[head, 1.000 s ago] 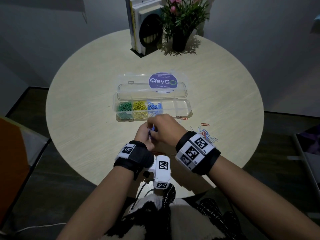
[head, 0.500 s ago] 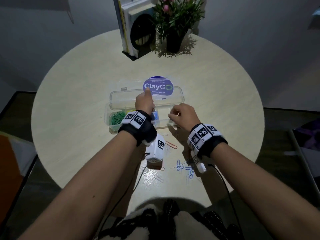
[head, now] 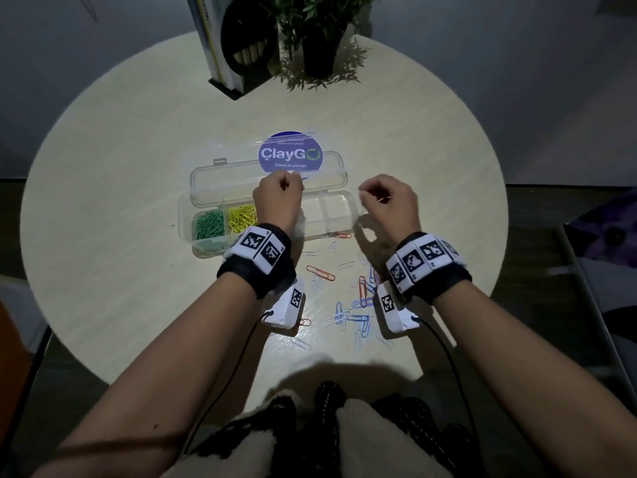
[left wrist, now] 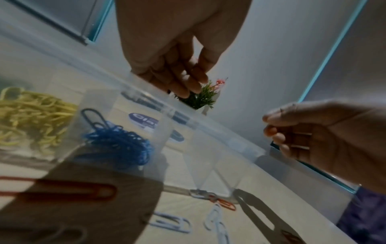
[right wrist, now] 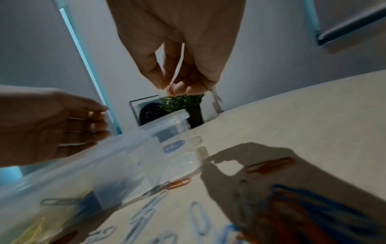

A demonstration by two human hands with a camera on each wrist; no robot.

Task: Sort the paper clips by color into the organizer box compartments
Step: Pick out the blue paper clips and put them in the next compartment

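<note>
The clear organizer box [head: 186, 215] lies open, its lid folded back. It holds green clips [head: 208, 225], yellow clips [head: 243, 215] and blue clips [left wrist: 119, 142] in its left compartments. My left hand [head: 281, 182] hovers over the box's middle with its fingers curled, and the left wrist view shows nothing between them. Above the box's right end, my right hand [right wrist: 175, 87] pinches a thin paper clip [right wrist: 177, 69] with a reddish tip. Loose red clips [head: 320, 272], blue clips [head: 362, 322] and pale clips lie on the table in front of the box.
The round table [head: 120, 167] carries a potted plant [head: 317, 39] and a book stand [head: 238, 46] at its far edge. A ClayGo sticker [head: 289, 155] shows under the box lid. The box's right compartments [head: 331, 205] look empty.
Both hands have moved from the near side of the table up over the box. The left hand has lifted off the blue compartment, and the right hand has risen above the box's right end.
</note>
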